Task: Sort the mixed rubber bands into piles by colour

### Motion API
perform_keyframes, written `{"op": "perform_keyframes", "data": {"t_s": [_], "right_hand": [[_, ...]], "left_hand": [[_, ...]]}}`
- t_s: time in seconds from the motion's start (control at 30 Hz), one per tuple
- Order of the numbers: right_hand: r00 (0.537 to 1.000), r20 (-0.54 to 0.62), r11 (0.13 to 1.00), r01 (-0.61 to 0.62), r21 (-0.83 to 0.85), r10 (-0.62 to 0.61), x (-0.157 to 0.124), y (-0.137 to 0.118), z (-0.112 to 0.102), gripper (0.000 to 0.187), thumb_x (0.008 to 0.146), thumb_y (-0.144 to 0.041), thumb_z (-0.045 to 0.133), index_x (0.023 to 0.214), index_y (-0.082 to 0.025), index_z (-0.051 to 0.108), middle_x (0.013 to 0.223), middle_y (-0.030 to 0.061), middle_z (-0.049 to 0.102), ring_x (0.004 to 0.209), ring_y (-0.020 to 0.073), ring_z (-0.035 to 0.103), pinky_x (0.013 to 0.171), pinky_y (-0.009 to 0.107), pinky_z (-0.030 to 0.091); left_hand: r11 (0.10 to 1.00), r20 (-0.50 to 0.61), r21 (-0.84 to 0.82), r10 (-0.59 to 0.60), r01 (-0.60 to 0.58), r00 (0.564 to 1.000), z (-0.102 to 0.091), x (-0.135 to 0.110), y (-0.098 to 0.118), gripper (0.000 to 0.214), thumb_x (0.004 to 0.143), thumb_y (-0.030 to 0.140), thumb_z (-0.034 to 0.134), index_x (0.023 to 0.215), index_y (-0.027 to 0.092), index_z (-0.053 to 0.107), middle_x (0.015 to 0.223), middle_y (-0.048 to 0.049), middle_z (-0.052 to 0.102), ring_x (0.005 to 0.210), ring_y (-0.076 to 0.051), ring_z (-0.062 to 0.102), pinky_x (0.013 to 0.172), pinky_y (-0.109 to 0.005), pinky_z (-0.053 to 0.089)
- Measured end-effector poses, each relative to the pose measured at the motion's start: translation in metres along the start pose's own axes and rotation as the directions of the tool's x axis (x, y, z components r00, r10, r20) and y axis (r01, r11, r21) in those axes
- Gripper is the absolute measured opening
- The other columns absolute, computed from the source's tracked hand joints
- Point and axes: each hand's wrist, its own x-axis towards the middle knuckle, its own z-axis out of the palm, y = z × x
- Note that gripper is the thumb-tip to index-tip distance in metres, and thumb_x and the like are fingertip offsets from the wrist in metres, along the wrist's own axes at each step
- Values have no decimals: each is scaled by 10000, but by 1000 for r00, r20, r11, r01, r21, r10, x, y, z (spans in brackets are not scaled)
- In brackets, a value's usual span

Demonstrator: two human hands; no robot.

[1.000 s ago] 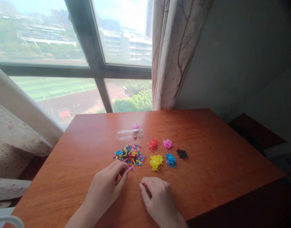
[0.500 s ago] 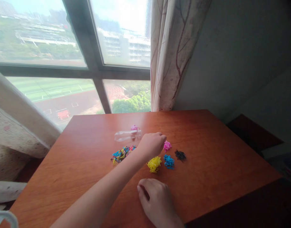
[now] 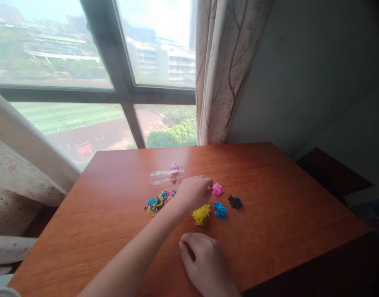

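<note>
My left hand (image 3: 196, 189) reaches across the table from the lower left, its fingers bent and close together at the left edge of a small pile of pink rubber bands (image 3: 218, 190). Whatever its fingertips may hold is hidden. Under the left wrist lies a yellow rubber-band pile (image 3: 201, 215); a blue pile (image 3: 220, 210) and a black pile (image 3: 235, 202) sit to the right. A mixed-colour heap (image 3: 160, 202) is left of the forearm, which covers part of it. My right hand (image 3: 204, 258) rests nearer me, loosely curled, its inside unseen.
Behind the mixed heap, a clear plastic bottle or tube (image 3: 164, 177) lies on its side beside a purple item (image 3: 175, 166). The wooden table (image 3: 285, 206) ends at a window (image 3: 124, 97) and a curtain (image 3: 220, 82). A white rim (image 3: 3, 292) shows at the lower left.
My left hand has shifted slightly left and down, away from the pink pile, and its fingertips now show more. My right hand has stayed in place.
</note>
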Motion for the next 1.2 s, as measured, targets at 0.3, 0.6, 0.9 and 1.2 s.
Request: {"op": "perform_keyframes", "data": {"t_s": [0.3,0.6,0.9,1.2], "right_hand": [[999,25,997,-29,-74,30,4,-5,0,152,884,-147,486,862,-250,595,772,-28,670,704,154,620,618,256,310],[996,39,977,-68,-200,77,26,-19,8,124,865,-147,597,915,-261,598,765,-35,671,702,175,639,601,265,330],[1000,8,985,15,-171,-14,36,-22,22,169,874,-143,567,995,-249,620,855,-10,702,751,175,655,634,257,379],[997,-71,980,-57,-193,44,35,-18,23,122,922,-159,529,882,-238,613,749,-10,676,679,164,642,584,250,336]], "left_hand": [[973,-71,-139,-196,185,978,-21,-109,-33,194,913,255,473,872,225,660,759,-2,689,655,-144,618,571,-221,431],[919,-191,-304,-318,252,929,17,-175,-47,167,909,298,510,899,240,667,845,5,734,747,-155,684,687,-227,520],[929,-230,-287,-302,232,925,21,-178,-44,164,902,277,505,913,246,667,867,-3,742,754,-160,697,694,-232,541],[934,-199,-223,-322,277,926,24,-179,-46,173,924,295,484,936,255,652,892,5,736,779,-164,698,700,-245,525]]}}
